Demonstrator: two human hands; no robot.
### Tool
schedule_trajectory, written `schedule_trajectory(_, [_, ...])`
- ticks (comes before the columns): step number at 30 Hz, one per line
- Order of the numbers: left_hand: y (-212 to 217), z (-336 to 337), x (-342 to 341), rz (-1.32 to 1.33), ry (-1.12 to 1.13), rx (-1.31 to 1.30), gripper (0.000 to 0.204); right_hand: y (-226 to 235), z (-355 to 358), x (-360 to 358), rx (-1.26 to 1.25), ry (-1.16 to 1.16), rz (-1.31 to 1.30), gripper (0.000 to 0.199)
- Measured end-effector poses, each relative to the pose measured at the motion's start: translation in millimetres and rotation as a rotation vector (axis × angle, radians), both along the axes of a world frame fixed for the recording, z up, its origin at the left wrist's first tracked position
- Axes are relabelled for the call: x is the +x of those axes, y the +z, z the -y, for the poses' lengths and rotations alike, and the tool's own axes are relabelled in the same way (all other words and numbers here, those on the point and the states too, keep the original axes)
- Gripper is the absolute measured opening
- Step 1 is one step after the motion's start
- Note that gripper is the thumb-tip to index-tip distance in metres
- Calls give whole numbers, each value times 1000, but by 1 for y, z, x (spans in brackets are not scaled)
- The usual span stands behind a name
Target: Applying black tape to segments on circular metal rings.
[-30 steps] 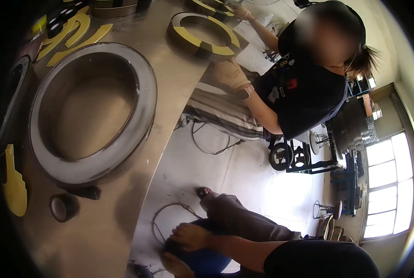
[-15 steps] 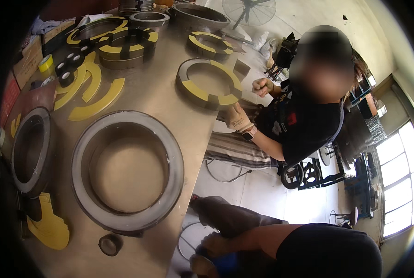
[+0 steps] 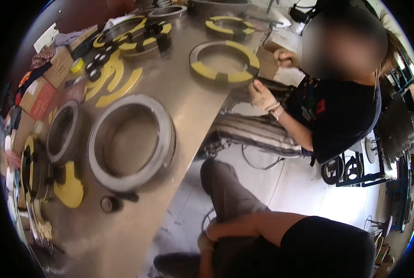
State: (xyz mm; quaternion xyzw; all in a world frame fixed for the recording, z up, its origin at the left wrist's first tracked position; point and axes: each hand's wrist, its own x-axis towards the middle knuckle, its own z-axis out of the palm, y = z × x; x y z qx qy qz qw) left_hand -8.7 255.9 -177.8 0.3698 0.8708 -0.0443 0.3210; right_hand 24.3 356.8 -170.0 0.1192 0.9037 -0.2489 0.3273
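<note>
Grey trousers (image 3: 230,194), right hand (image 3: 213,230) against left hand (image 3: 205,243), fingers (image 3: 209,234) blurred

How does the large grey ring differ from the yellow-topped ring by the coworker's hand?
The large grey ring has a bare rim; the yellow-topped ring carries yellow segments. The large grey ring looks deeper than the yellow-topped ring. The yellow-topped ring sits near the coworker's gloved hand; the large grey ring is farther off. Both are round and on the table.
</note>
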Motion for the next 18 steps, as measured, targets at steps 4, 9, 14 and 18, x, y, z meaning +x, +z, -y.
schedule_trajectory(4, [154,-27,-37,104,-148,485,20,13,-8,27,104,91,24,32])
schedule_trajectory(9, [383,-18,-31,1003,-651,1175,26,71,-13,49,176,106,-79,27])
schedule_trajectory(14, [453,9,-7,1021,-665,1256,25,149,10,36,96,86,-8,40])
schedule_trajectory(18, [443,38,-4,855,-495,1324,25,199,28,56,-29,133,-242,35])
